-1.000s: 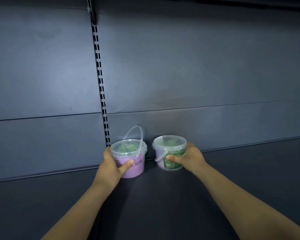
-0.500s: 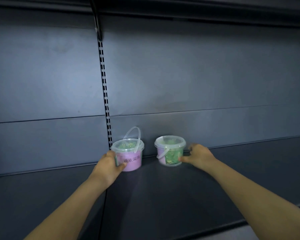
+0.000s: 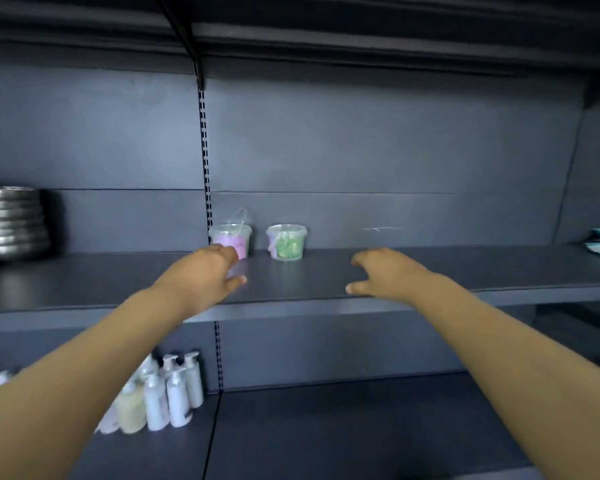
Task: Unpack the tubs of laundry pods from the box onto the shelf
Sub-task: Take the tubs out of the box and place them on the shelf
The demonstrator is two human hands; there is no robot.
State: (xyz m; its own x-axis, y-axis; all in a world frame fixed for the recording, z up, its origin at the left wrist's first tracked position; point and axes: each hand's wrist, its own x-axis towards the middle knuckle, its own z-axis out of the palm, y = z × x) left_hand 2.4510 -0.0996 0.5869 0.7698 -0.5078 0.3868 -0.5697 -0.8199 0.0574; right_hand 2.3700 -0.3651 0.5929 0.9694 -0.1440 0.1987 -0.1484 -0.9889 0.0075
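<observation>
Grey metal lies under the loosely curled fingers (image 3: 237, 280) of the left hand (image 3: 201, 275) and right hand (image 3: 385, 275), which grasp nothing over the dark shelf (image 3: 465, 271) near its front edge. At the back edge stand a clear pink-labelled plastic tub (image 3: 239, 237), partly behind the left hand, and near it a clear green-filled plastic tub (image 3: 286, 242).

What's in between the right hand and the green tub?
Nothing. Between the right hand and the green tub there is only bare dark shelf, as the head view shows.
</observation>
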